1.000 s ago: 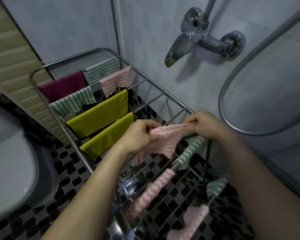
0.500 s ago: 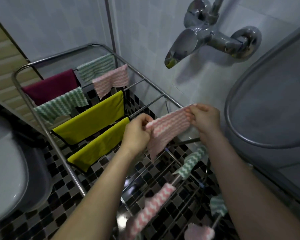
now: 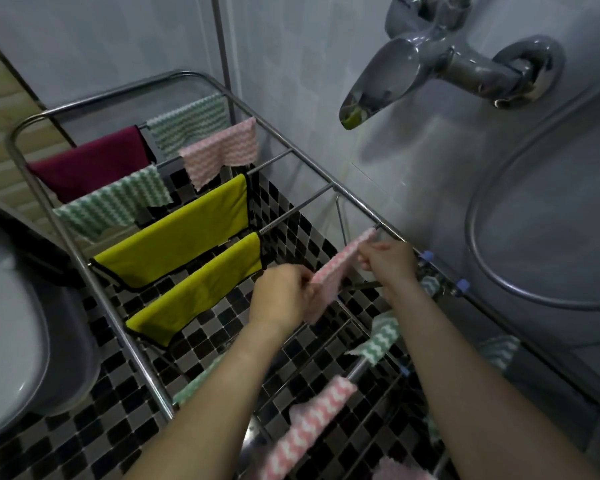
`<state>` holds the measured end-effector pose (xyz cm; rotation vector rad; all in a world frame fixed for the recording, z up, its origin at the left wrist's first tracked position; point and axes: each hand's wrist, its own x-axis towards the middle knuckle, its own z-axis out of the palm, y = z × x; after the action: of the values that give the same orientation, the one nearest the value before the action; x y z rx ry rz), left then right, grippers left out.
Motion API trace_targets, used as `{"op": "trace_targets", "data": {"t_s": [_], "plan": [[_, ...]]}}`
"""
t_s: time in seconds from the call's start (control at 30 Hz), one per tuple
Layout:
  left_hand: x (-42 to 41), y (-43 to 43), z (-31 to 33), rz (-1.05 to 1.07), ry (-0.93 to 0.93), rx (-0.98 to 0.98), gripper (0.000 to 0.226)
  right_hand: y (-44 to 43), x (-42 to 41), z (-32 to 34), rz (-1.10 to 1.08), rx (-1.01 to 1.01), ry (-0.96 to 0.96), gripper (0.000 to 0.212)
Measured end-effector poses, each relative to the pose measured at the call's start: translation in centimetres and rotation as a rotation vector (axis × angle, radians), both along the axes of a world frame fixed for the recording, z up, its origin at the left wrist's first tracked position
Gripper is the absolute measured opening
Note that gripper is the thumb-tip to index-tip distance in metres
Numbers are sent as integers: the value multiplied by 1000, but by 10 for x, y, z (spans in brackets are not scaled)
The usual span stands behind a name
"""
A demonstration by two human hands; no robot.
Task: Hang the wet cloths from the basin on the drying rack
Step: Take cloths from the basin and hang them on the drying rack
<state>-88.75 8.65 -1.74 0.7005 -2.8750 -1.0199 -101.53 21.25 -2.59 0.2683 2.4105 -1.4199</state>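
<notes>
**A:** How far along is the hanging?

**B:** Well along, I'd judge. Nearest us, a pink-and-white zigzag cloth (image 3: 312,420) and a green-and-white zigzag cloth (image 3: 378,344) already lie over the near rods of the stainless-steel tube drying rack (image 3: 155,386).

**A:** And the one being handled?

**B:** It's a second pink zigzag cloth (image 3: 340,268), stretched between both hands over the middle of the rack. The left hand (image 3: 279,296) has its grip closed, fingers pinching the lower end. The right hand (image 3: 388,263) pinches the upper corner, close by the rack's right rail. I cannot tell whether the cloth touches a rod yet, and I'd call it not yet hung.

**A:** And beyond that?

**B:** Two yellow-green microfibre cloths with black edging (image 3: 187,289) are draped on neighbouring rods. Further back hang a pale green zigzag cloth (image 3: 115,202), a maroon cloth (image 3: 90,161), a far pink zigzag cloth (image 3: 222,150) and a far green zigzag cloth (image 3: 191,119).

**A:** So what is left?

**B:** This cloth has to be draped, and bare rod shows to the right of the yellow-green pair. The large grey round-rimmed basin (image 3: 478,271) on the right shows no cloth in the part visible. This may be among the last, though I can't be sure.
</notes>
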Motion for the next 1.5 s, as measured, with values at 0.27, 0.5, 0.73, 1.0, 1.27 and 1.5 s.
{"op": "trace_targets", "data": {"t_s": [0.27, 0.5, 0.73, 1.0, 1.27, 1.5], "plan": [[-8, -3, -5, 35, 64, 10, 22, -9, -7, 10, 46, 122, 149, 14], [1, -4, -4, -47, 98, -78, 22, -10, -1, 24, 259, 351, 332, 22], [8, -3, -5, -65, 82, -38, 21, -18, 37, 24, 575, 525, 381, 28], [57, -17, 13, -28, 68, -100, 23, -21, 61, 36, 617, 451, 397, 34], [174, -41, 16, 64, -86, -192, 28, -40, 134, 32, 995, 230, 315, 27], [199, -33, 3, 195, 17, -251, 18, -49, 160, 18, 980, 457, 501, 27]]}}
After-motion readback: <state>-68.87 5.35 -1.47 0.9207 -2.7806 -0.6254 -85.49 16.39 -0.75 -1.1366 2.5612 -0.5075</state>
